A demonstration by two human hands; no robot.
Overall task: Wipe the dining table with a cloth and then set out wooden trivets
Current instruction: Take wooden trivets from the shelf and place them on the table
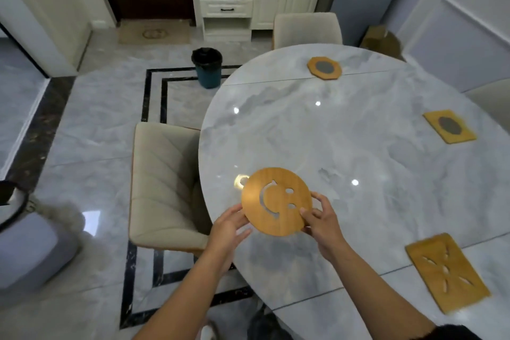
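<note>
the grey marble counter [345, 146] carries an octagonal trivet [311, 66], a square trivet [462, 134] and a rectangular trivet [455, 265], well apart.

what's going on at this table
A person grips a round trivet by its edges with the left hand and right hand, over the table near a chair. It looks not yet set down. An octagonal trivet, a square trivet and a rectangular trivet lie on the table. No cloth shows.
</note>
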